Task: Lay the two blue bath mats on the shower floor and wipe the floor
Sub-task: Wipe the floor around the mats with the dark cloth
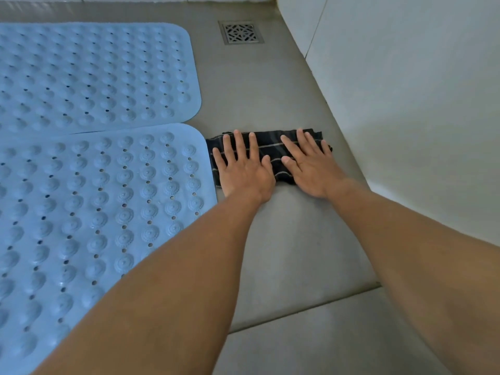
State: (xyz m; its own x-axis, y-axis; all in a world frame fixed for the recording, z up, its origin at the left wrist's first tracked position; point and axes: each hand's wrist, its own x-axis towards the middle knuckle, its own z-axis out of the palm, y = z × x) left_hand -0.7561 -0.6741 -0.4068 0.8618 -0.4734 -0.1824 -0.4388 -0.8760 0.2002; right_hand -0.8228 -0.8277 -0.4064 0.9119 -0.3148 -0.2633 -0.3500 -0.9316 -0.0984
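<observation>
Two blue bath mats lie flat on the grey shower floor (284, 239), the far mat (94, 74) behind the near mat (94, 207), their edges meeting. A dark striped cloth (270, 155) lies folded on the floor just right of the near mat's corner. My left hand (243, 169) presses flat on the cloth's left half, fingers spread. My right hand (308, 166) presses flat on its right half, fingers spread. Neither hand grips the cloth; both palms rest on top of it.
A square metal drain grate (241, 32) sits in the floor beyond the cloth. A pale tiled wall (405, 90) runs along the right side, close to the cloth's right end. A floor joint line (305, 307) crosses near me.
</observation>
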